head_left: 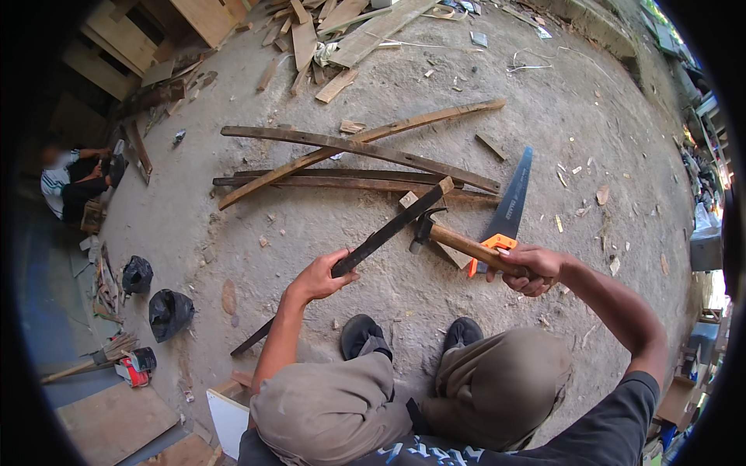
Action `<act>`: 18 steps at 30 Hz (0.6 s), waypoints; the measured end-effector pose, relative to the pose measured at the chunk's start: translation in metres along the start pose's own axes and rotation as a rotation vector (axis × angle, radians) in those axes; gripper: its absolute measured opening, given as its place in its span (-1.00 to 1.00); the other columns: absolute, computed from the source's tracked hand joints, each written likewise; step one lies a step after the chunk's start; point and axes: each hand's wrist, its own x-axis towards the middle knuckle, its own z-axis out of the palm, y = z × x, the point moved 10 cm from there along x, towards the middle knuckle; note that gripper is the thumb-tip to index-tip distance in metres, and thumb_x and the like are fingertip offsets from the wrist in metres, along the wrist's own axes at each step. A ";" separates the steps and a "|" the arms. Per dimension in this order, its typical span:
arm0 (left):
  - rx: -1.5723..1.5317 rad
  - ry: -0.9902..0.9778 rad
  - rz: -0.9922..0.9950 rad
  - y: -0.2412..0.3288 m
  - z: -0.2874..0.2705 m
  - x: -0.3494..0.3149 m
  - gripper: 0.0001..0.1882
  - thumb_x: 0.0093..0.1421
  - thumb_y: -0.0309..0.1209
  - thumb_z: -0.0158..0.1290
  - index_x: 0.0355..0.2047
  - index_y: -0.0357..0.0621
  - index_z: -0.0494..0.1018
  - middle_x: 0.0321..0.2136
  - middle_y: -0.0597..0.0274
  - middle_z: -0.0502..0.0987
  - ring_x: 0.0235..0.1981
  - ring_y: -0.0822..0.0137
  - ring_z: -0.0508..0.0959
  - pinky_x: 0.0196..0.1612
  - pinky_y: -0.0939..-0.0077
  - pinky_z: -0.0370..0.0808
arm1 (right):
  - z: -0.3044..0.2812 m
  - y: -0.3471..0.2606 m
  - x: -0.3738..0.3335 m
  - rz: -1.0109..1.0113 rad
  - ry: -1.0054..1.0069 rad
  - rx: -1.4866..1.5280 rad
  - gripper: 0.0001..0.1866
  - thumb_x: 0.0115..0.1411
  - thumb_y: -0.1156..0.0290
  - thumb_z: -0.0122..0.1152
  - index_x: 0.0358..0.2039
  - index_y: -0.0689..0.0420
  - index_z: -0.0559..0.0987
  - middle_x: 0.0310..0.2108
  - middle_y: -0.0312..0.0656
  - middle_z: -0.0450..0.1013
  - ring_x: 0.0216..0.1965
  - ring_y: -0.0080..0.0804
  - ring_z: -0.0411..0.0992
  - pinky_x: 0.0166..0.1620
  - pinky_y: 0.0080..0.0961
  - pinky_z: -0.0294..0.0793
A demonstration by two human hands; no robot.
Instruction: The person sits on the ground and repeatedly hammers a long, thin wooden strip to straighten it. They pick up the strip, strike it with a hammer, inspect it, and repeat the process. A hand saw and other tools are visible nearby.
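Observation:
My left hand [320,278] is closed around the lower end of a dark wooden strip [392,227], which slants up to the right. In my right hand [535,268] is a claw hammer [466,242], gripped by its wooden handle; its dark head is close to the strip's right side. Beneath the hammer, a handsaw [513,200] with a dark blade and orange-edged handle lies on the ground. A short wood block [449,253] lies partly hidden under the hammer. Beyond my hands, several long weathered battens [365,151] lie crossed on the ground.
Scrap boards [342,39] are piled at the far side. Two black plastic bags [170,314] sit at the left, near a broom [93,359]. Another person [74,182] sits at the far left. Clutter [705,233] lines the right edge. Small wood chips dot the bare ground.

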 end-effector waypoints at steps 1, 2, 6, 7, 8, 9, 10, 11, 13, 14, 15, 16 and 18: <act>0.006 0.024 0.054 0.000 -0.003 -0.004 -0.60 0.15 -0.25 0.29 -0.13 -0.22 0.46 -0.39 0.30 0.54 -0.34 0.44 0.50 -0.22 0.44 0.45 | 0.001 -0.002 0.002 -0.004 -0.004 -0.020 -0.45 0.44 -0.10 -0.23 0.08 0.11 0.43 -0.63 -0.47 0.13 -0.74 -0.79 0.02 -0.73 -0.76 -0.01; 0.010 0.037 0.125 -0.001 -0.003 0.000 -0.54 0.14 -0.19 0.30 -0.07 -0.22 0.45 -0.38 0.28 0.56 -0.35 0.42 0.51 -0.24 0.43 0.46 | -0.003 -0.002 0.000 -0.019 0.029 -0.029 -0.46 0.44 -0.10 -0.22 0.07 0.11 0.43 -0.63 -0.47 0.14 -0.74 -0.78 0.03 -0.73 -0.75 0.01; 0.283 0.029 -0.139 -0.033 -0.016 -0.018 -0.45 0.12 -0.04 0.29 -0.10 -0.22 0.47 -0.42 0.30 0.59 -0.41 0.37 0.54 -0.29 0.43 0.48 | -0.006 -0.001 -0.002 -0.049 0.090 -0.030 -0.46 0.43 -0.09 -0.21 0.02 0.14 0.46 -0.64 -0.48 0.13 -0.75 -0.75 0.06 -0.74 -0.71 0.07; 0.040 0.051 -0.237 -0.053 -0.017 -0.026 -0.44 0.11 0.06 0.26 -0.18 -0.22 0.50 -0.52 0.27 0.56 -0.49 0.30 0.52 -0.33 0.38 0.47 | -0.001 -0.005 0.003 -0.072 0.089 -0.039 -0.46 0.43 -0.10 -0.21 0.01 0.14 0.46 -0.64 -0.48 0.13 -0.75 -0.75 0.06 -0.74 -0.71 0.07; 0.124 0.147 -0.169 -0.054 -0.028 -0.024 -0.43 0.11 0.07 0.25 -0.20 -0.23 0.51 -0.55 0.24 0.55 -0.50 0.30 0.51 -0.34 0.37 0.47 | 0.004 -0.008 0.008 -0.095 0.089 -0.046 -0.45 0.43 -0.10 -0.21 0.00 0.15 0.46 -0.64 -0.49 0.12 -0.75 -0.75 0.06 -0.73 -0.71 0.07; 0.203 0.234 -0.105 -0.041 -0.034 -0.024 -0.43 0.11 0.08 0.25 -0.23 -0.24 0.51 -0.58 0.22 0.53 -0.51 0.30 0.50 -0.35 0.36 0.46 | 0.003 -0.007 0.016 -0.139 0.099 -0.029 -0.45 0.44 -0.10 -0.23 -0.01 0.14 0.45 -0.65 -0.50 0.10 -0.76 -0.74 0.06 -0.75 -0.72 0.04; 0.281 0.321 -0.039 -0.027 -0.039 -0.026 -0.43 0.11 0.09 0.24 -0.25 -0.25 0.52 -0.61 0.19 0.51 -0.52 0.30 0.49 -0.36 0.35 0.46 | 0.004 -0.010 0.020 -0.185 0.092 -0.009 -0.46 0.44 -0.10 -0.23 -0.01 0.14 0.44 -0.65 -0.50 0.10 -0.76 -0.74 0.06 -0.75 -0.72 0.04; 0.247 0.317 -0.080 -0.025 -0.038 -0.022 -0.47 0.13 0.04 0.24 -0.31 -0.28 0.52 -0.61 0.12 0.49 -0.54 0.31 0.46 -0.37 0.34 0.45 | 0.006 -0.014 0.026 -0.230 0.085 0.010 -0.46 0.44 -0.10 -0.23 -0.02 0.14 0.44 -0.65 -0.50 0.09 -0.77 -0.74 0.05 -0.75 -0.71 0.04; 0.119 0.396 -0.012 -0.013 -0.036 -0.013 -0.49 0.15 0.01 0.23 -0.32 -0.29 0.52 -0.62 0.10 0.48 -0.54 0.32 0.46 -0.37 0.34 0.45 | 0.016 -0.030 0.049 -0.351 0.047 0.094 -0.50 0.44 -0.08 -0.21 0.01 0.11 0.41 -0.64 -0.51 0.08 -0.77 -0.73 0.00 -0.75 -0.68 -0.01; 0.055 0.425 0.030 -0.007 -0.030 -0.006 -0.50 0.16 -0.01 0.23 -0.32 -0.30 0.52 -0.62 0.10 0.47 -0.53 0.33 0.45 -0.36 0.34 0.45 | 0.017 -0.036 0.061 -0.402 0.073 0.144 -0.51 0.44 -0.07 -0.20 0.01 0.10 0.41 -0.64 -0.50 0.07 -0.76 -0.72 -0.01 -0.74 -0.67 -0.03; 0.004 0.438 -0.004 -0.011 -0.019 0.006 -0.53 0.17 -0.03 0.21 -0.32 -0.29 0.52 -0.62 0.11 0.48 -0.53 0.34 0.46 -0.36 0.34 0.46 | 0.017 -0.044 0.073 -0.455 0.105 0.192 -0.52 0.44 -0.07 -0.20 0.02 0.09 0.40 -0.64 -0.50 0.07 -0.76 -0.72 -0.03 -0.74 -0.66 -0.05; -0.045 0.450 -0.029 -0.011 -0.010 0.020 -0.55 0.18 -0.06 0.20 -0.31 -0.29 0.53 -0.62 0.13 0.48 -0.52 0.35 0.48 -0.35 0.34 0.46 | 0.012 -0.051 0.079 -0.516 0.142 0.238 -0.52 0.44 -0.07 -0.19 0.03 0.08 0.40 -0.63 -0.49 0.06 -0.76 -0.71 -0.04 -0.73 -0.65 -0.07; -0.085 0.478 -0.045 -0.013 -0.007 0.031 -0.59 0.20 -0.10 0.18 -0.33 -0.29 0.52 -0.64 0.20 0.48 -0.56 0.37 0.51 -0.43 0.38 0.46 | 0.007 -0.051 0.092 -0.538 0.197 0.238 -0.53 0.44 -0.07 -0.17 0.04 0.05 0.40 -0.62 -0.47 0.05 -0.75 -0.69 -0.06 -0.71 -0.64 -0.09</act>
